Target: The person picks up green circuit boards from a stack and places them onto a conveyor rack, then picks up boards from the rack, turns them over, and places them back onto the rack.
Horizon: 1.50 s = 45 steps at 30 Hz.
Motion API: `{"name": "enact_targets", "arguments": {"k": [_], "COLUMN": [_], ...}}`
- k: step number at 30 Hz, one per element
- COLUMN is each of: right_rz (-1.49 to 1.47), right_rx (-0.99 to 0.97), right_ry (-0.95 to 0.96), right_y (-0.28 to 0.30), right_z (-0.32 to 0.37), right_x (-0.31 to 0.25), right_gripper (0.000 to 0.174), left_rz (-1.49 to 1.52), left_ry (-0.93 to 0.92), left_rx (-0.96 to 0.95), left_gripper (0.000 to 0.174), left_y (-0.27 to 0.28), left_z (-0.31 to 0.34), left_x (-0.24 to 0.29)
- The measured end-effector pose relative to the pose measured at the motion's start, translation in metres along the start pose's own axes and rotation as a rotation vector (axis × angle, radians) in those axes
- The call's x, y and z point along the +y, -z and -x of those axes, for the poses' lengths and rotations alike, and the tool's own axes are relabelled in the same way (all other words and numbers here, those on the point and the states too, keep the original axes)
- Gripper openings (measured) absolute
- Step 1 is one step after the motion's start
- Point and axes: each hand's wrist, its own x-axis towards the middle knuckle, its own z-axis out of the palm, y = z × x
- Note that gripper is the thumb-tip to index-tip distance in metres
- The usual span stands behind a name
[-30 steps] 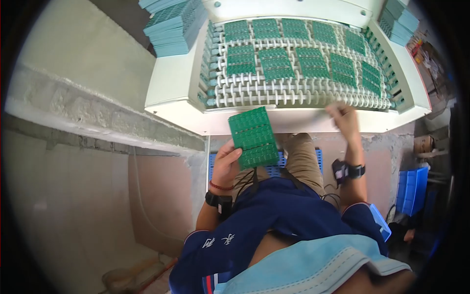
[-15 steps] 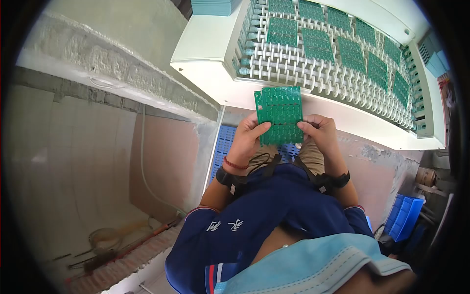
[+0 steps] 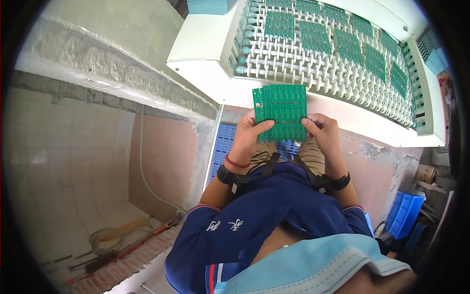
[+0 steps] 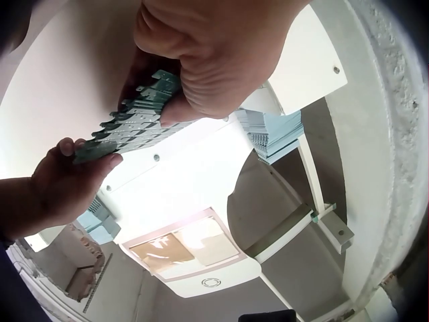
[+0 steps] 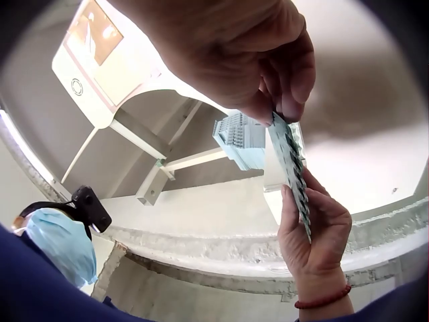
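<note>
The left hand [image 3: 245,137] gripped the green boards [image 3: 284,110] at their left edge; the right hand [image 3: 324,133] pinched the right edge. These were not yet on the white rollers [image 3: 281,53], where other boards [image 3: 348,45] already lay in rows.

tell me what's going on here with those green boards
A person holds a small stack of green boards in front of them, the left hand pinching one side and the right hand the other. The boards are slightly fanned out at the left. Just beyond is a white machine with rows of ringed rollers, where more green boards lie spread out.
</note>
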Motion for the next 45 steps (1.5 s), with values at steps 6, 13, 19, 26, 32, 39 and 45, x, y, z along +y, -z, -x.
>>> {"name": "enact_targets", "arguments": {"k": [6, 13, 19, 26, 32, 39, 45], "right_rz": [-0.100, -0.196, 0.075, 0.297, 0.611, 0.779, 0.913], "right_rx": [-0.062, 0.031, 0.216, 0.451, 0.544, 0.673, 0.843], "right_ry": [-0.024, 0.001, 0.053, 0.079, 0.130, -0.005, 0.022], "right_y": [0.009, 0.022, 0.052, 0.115, 0.177, 0.265, 0.336], "right_z": [-0.005, -0.038, -0.076, -0.063, -0.059, -0.044, -0.012], "right_x": [-0.002, -0.034, -0.039, -0.054, -0.041, -0.034, -0.044], "right_gripper": [0.019, 0.022, 0.023, 0.025, 0.028, 0.031, 0.034], "left_rz": [-0.122, -0.200, -0.893, -1.742, -1.821, -1.811, -1.802], "left_ry": [-0.055, -0.037, -0.299, -0.769, -0.945, -0.963, -1.000], "left_rx": [-0.038, -0.147, -0.070, 0.173, -0.175, -0.107, -0.057], "left_gripper": [0.026, 0.021, 0.027, 0.048, 0.046, 0.046, 0.046], "left_y": [-0.012, -0.044, -0.020, -0.027, -0.022, -0.021, -0.019], "left_z": [-0.014, -0.068, -0.132, -0.120, -0.129, -0.128, -0.129], "left_x": [0.008, 0.039, 0.048, 0.050, 0.029, 0.028, 0.025]}}
